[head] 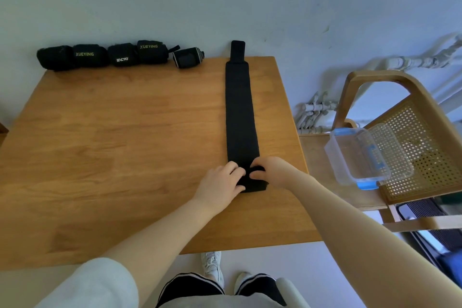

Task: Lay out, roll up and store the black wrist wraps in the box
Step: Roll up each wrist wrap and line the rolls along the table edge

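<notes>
A long black wrist wrap [240, 110] lies flat on the wooden table [120, 137], running from the far edge toward me; its narrow tab end overhangs the back edge. My left hand [220, 182] and my right hand [272, 170] both pinch the wrap's near end, where a small rolled or folded lump of fabric sits under the curled fingers. Several rolled black wraps [100, 55] stand in a row at the table's back left, with a smaller grey-striped rolled wrap [187, 58] at the row's right end. A clear plastic box [360, 157] rests on the chair seat to the right.
A wooden chair with a cane back [420, 147] stands right of the table, with the box's blue-clipped lid [382, 147] leaning in the box. White pipes [315, 112] run along the wall behind. My shoes [212, 265] show on the floor below the table's front edge.
</notes>
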A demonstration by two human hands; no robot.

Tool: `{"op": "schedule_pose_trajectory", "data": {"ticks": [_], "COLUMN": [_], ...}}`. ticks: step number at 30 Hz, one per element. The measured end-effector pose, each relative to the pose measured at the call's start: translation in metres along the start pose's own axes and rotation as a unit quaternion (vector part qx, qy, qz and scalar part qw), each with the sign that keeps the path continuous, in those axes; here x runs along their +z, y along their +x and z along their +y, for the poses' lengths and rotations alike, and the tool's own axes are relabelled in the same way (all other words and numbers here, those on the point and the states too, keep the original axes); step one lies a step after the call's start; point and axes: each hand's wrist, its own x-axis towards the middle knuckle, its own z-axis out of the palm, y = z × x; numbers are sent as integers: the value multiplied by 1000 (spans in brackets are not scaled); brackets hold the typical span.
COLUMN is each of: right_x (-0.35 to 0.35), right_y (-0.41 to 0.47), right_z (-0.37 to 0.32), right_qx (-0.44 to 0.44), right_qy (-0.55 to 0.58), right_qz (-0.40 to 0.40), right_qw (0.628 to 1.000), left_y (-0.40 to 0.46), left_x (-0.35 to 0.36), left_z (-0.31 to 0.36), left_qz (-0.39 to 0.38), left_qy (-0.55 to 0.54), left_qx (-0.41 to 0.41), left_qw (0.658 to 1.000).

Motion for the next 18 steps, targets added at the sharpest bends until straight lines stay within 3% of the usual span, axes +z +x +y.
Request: {"op": "schedule_pose_trajectory", "data": {"ticks": [2,4,8,15,18], "right_x": [-2,-3,11,7,-5], "right_y": [4,4,-1,-5,2], "right_z": [2,1,-7,3,-2], "right_qx": [33,37,-98,-131,-100], "right_qy": [45,-6,-135,-210,-182], "right_qz": [74,156,245,154,110], "right_qw": [996,987,955,957,972], "left_y": [6,13,26,56,60], "left_x": [1,-1,-13,-29,-33], "left_z": [-3,-7,-17,-33,-38], "left_qz": [-12,-26,-76,-183,-172], "left_qy": [40,47,-22,-99,-95], "left_qx": [8,14,-10,-48,-46], "left_qw": [999,998,997,977,979]}}
